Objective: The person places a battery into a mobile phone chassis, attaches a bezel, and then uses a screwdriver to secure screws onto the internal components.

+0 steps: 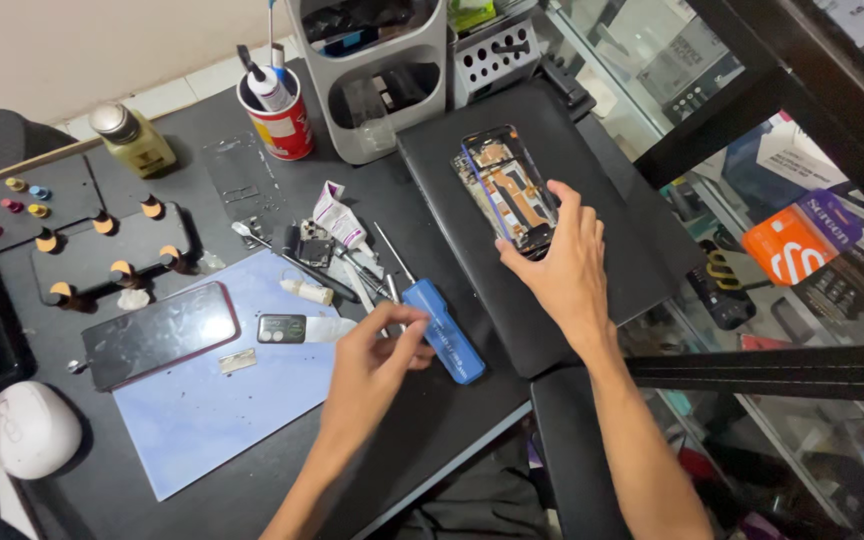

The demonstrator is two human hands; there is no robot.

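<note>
The right hand (564,268) rests with spread fingers on the lower edge of the opened phone (507,190), which lies back-up, internals exposed, on a black pad (592,180) at the right of the desk (422,430). The left hand (372,365) has its fingertips pinched together just beside the blue-handled screwdriver (442,330); whether they hold a small part cannot be told. The screwdriver lies at the pad's left edge. A detached screen (157,335) and a small module (281,328) lie on the blue mat (212,420). A red cup (282,125) stands behind.
</note>
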